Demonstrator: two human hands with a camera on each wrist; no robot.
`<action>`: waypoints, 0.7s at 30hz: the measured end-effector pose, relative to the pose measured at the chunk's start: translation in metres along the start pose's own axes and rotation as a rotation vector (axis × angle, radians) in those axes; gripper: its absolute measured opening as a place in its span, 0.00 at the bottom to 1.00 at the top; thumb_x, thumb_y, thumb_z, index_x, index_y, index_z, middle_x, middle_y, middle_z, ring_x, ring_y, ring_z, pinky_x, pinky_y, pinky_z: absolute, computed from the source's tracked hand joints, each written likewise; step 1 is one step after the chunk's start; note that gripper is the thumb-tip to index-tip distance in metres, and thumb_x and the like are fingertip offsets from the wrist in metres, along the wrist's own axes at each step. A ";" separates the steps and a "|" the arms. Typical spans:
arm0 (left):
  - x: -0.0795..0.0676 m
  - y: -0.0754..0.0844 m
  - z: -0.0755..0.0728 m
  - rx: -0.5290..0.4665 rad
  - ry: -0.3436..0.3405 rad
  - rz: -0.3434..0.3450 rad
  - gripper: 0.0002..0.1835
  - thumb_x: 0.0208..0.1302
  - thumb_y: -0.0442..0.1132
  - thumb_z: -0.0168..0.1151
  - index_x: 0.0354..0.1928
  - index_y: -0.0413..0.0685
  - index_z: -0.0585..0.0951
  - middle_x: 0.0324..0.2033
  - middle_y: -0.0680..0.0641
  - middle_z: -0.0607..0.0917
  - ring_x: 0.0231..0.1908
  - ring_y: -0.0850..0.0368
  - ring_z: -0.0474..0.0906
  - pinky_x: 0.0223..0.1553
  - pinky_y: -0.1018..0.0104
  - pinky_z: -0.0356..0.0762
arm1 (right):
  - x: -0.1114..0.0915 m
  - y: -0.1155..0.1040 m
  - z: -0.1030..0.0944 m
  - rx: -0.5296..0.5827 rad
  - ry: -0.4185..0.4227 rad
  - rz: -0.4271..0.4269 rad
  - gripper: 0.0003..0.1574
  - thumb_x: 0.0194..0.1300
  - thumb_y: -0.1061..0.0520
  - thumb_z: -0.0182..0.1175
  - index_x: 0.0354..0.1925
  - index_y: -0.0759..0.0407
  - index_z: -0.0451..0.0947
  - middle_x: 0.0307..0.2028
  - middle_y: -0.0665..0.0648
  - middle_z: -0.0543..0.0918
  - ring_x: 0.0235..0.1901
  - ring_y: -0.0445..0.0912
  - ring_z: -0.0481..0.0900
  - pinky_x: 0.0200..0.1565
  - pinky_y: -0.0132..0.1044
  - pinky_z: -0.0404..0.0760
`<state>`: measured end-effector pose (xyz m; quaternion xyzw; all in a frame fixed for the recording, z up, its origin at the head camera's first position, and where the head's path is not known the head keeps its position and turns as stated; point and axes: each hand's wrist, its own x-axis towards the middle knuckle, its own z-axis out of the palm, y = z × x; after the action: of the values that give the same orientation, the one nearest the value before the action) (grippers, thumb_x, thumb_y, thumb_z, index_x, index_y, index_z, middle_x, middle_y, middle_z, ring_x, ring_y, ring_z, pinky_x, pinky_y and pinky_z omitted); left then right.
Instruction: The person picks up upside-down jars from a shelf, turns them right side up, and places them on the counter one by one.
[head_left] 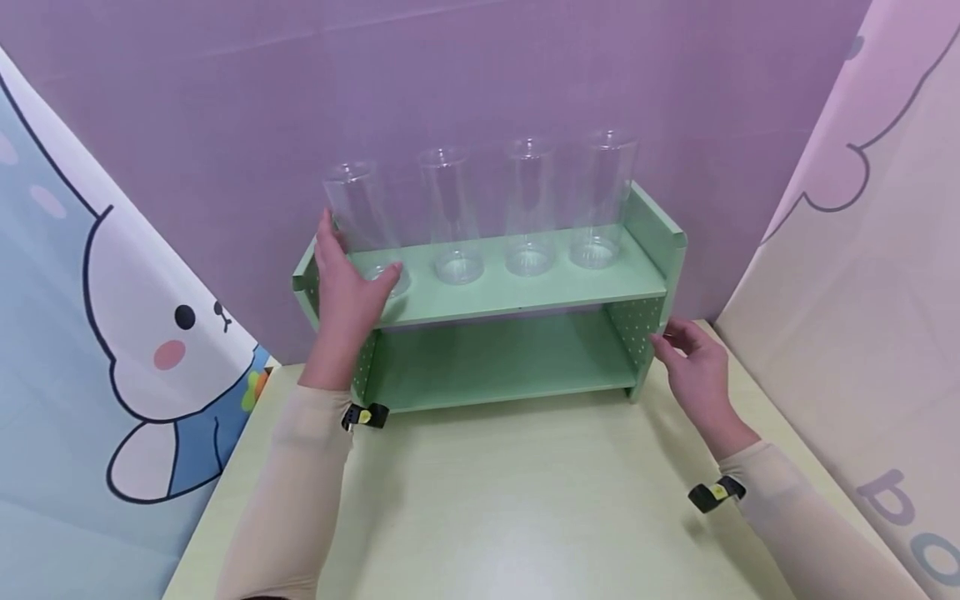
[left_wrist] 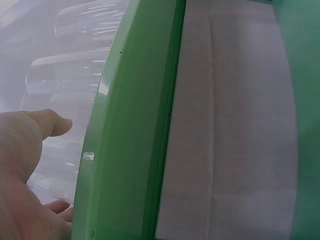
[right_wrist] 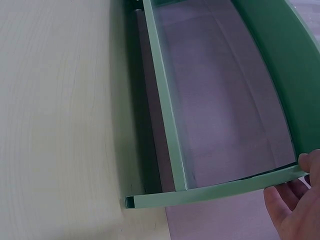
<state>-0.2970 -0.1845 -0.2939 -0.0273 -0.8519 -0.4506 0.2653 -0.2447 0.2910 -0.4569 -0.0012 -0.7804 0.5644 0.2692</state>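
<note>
Four clear cups stand in a row on the upper board of a green two-tier shelf (head_left: pixel 517 287). My left hand (head_left: pixel 343 287) is at the leftmost cup (head_left: pixel 363 221), its thumb along the cup's lower right side and its fingers round the left. The left wrist view shows the cup (left_wrist: pixel 52 170) between thumb and fingertips, partly hidden by the hand. At the other end, my right hand (head_left: pixel 697 362) pinches the shelf's right side panel (head_left: pixel 656 242). In the right wrist view its thumb lies inside the panel (right_wrist: pixel 225 192) and its fingers outside.
The shelf's lower board (head_left: pixel 502 358) bears nothing. Beneath it is a pale wooden table (head_left: pixel 510 500). A purple cloth (head_left: pixel 487 75) hangs close behind, and printed cloths (head_left: pixel 840 333) flank both sides. The other cups (head_left: pixel 450 208) stand spaced along the shelf.
</note>
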 end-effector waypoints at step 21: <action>0.005 -0.002 -0.001 -0.087 -0.018 -0.025 0.64 0.67 0.46 0.80 0.90 0.67 0.43 0.79 0.43 0.67 0.75 0.50 0.70 0.73 0.52 0.76 | 0.002 0.004 0.001 -0.002 0.001 0.030 0.21 0.78 0.63 0.67 0.64 0.73 0.82 0.47 0.47 0.89 0.47 0.31 0.84 0.48 0.22 0.86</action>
<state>-0.3017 -0.1871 -0.2928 -0.0321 -0.8341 -0.4904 0.2504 -0.2475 0.2919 -0.4596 -0.0133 -0.7806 0.5678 0.2609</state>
